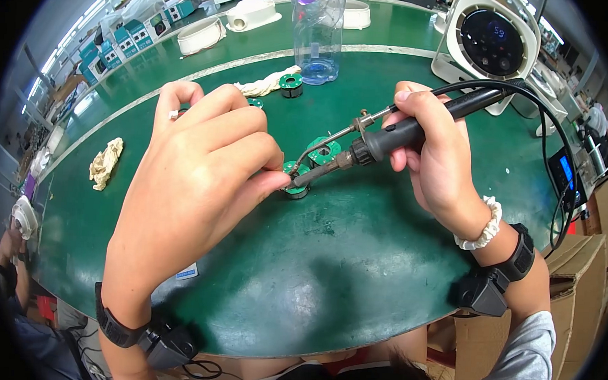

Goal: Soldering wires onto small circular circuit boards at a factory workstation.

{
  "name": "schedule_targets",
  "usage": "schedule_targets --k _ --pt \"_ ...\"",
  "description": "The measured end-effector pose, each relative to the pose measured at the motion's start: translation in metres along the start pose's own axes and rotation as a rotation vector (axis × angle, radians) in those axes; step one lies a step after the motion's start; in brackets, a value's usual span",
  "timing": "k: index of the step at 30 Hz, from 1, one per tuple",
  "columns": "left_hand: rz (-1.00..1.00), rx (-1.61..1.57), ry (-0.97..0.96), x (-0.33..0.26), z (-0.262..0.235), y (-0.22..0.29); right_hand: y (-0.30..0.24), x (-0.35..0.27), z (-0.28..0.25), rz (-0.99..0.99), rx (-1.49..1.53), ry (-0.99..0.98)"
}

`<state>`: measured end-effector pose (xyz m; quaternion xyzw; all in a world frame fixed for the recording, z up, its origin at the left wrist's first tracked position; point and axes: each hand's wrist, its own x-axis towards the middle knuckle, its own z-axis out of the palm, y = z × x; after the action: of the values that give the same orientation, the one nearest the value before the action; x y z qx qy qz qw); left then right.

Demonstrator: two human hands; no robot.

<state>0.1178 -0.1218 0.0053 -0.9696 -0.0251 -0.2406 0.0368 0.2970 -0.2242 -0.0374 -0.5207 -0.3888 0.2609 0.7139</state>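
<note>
My right hand (438, 145) grips a soldering iron (396, 134) with a thin metal solder-feed tube along its side. The iron's tip slants down to the left and meets a small round part with a green circuit-board top (294, 189). At that part's left edge, the thumb and forefinger of my left hand (199, 157) are pinched together; what lies between them is too small to tell. Touching it on the far side is a second green-topped round part (325, 150). Another round part (291, 85) sits farther off, and one more is partly hidden behind my left fingers.
A clear plastic bottle (319, 32) stands beyond my hands. Crumpled pale cloths (106, 164) lie on the green table (355, 261). At far right are a white fan-like device with a display (492, 41) and a blue-lit control box (567, 173). The iron's black cable (552, 120) loops there.
</note>
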Motion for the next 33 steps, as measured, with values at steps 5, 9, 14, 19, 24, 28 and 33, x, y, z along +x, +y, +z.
schedule_targets --k 5,9,14,19,24,28,33 --pt "-0.006 0.004 -0.007 0.000 -0.001 0.001 0.001 0.000 0.001 -0.002 0.009 0.011" --pt "-0.002 0.015 -0.006 0.000 -0.002 0.002 0.000 0.000 0.001 0.006 0.012 0.011" --pt "-0.001 0.007 0.003 -0.001 -0.001 0.002 -0.003 -0.002 0.002 -0.013 -0.018 -0.021" --pt "-0.005 0.003 0.006 -0.001 -0.001 0.002 -0.006 -0.004 0.001 0.019 0.007 -0.045" --pt "-0.012 0.007 0.002 -0.002 -0.003 0.002 -0.012 0.000 -0.004 -0.052 0.007 0.081" --pt "-0.041 0.050 -0.008 0.000 -0.012 0.012 -0.017 0.006 -0.009 -0.115 0.048 0.132" --pt "-0.051 0.031 0.131 0.008 -0.034 0.030 -0.017 0.015 -0.017 -0.177 0.162 0.143"
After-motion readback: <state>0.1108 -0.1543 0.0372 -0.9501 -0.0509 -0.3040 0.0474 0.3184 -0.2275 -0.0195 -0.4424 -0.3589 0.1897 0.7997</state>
